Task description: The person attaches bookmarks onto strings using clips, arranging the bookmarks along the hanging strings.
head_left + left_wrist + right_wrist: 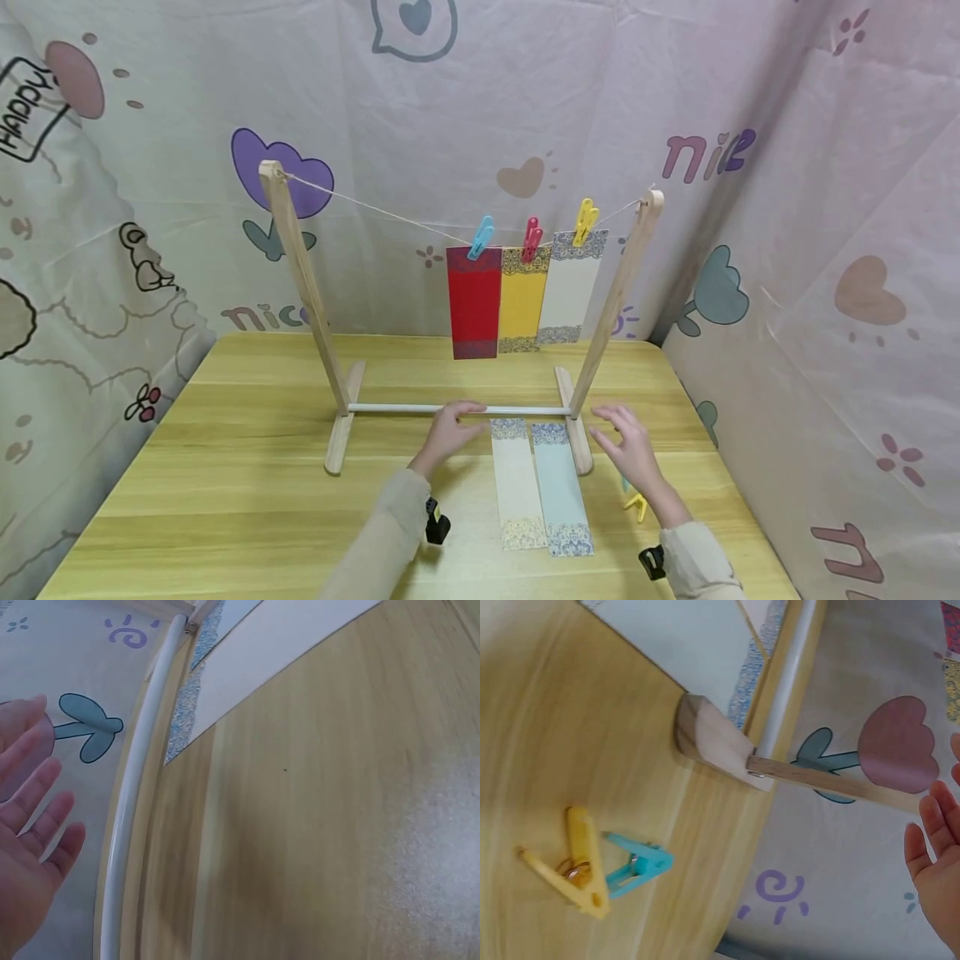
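My left hand, fingers relaxed and holding nothing, hovers by the white crossbar of a wooden stand. Just right of it a cream paper strip with patterned ends lies on the table, beside a light blue strip. My right hand is raised with spread, bare fingers near the stand's right post. Below that hand lie a yellow clothespin and a blue clothespin. From the string hang a red strip, a yellow strip and a white strip.
A blue clothespin, a red clothespin and a yellow clothespin clip the hanging strips to the string. The left post stands on a wooden foot. Printed cloth rises behind the table.
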{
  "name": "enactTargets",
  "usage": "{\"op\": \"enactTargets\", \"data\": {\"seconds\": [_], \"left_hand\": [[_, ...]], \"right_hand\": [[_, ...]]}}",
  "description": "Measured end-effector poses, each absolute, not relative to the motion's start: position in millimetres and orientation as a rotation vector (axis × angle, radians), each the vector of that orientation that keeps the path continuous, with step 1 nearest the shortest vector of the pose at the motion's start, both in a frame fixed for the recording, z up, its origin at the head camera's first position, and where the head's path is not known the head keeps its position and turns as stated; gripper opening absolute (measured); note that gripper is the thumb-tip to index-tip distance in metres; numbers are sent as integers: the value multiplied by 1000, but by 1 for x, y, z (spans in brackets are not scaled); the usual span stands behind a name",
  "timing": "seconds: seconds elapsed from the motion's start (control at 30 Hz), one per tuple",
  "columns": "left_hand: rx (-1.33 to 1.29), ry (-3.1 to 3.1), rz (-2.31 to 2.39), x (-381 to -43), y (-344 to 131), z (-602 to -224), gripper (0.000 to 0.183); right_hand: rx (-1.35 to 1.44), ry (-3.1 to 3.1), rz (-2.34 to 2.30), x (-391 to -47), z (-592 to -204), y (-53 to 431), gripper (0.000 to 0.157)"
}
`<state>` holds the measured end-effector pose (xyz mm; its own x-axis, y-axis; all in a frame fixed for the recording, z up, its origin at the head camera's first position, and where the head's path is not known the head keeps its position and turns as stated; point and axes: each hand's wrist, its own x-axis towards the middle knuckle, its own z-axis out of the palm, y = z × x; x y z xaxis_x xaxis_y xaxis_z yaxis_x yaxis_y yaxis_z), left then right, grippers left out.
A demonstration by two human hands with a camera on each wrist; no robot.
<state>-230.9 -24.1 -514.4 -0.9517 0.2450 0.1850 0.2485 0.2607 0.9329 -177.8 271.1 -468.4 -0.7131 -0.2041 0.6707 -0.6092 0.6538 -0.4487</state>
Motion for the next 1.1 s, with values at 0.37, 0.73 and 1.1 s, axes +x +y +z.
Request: {"op": "enactTargets", "data": {"seconds": [0.37,0.73,1.1], "left_hand": [[-658,-2714,-1543,-225,-19,-522,64],[-779,-2822,-1236,-222,-13,-533,77],[-844,-2873,-1118,-215,-7,-539,85]], "right_hand": [[565,-2347,905,-168,-488,282,40],[539,-2396,874,-159,-498,295,47],[440,-2446,928,-154,-510,307,49]]}}
